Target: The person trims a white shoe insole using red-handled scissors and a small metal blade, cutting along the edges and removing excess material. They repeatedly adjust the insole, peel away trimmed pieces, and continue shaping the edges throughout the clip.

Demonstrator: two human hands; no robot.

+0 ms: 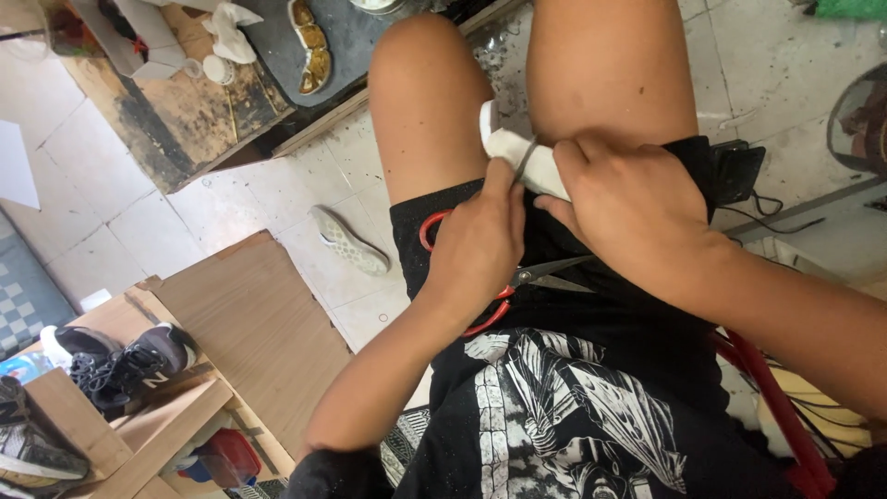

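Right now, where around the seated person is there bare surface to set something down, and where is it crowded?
Bare patches: the tan board between the sole on the tiled floor and the black sneakers; floor tiles left of that sole. Crowded: the lap, where the left hand, right hand, white piece and red-handled scissors sit, and the worn bench.

Both knees [434,92] flank the narrow gap where the white piece [527,162] sits. Red-handled scissors [504,286] lie across the lap, blocking it; bare floor [231,212] lies left.
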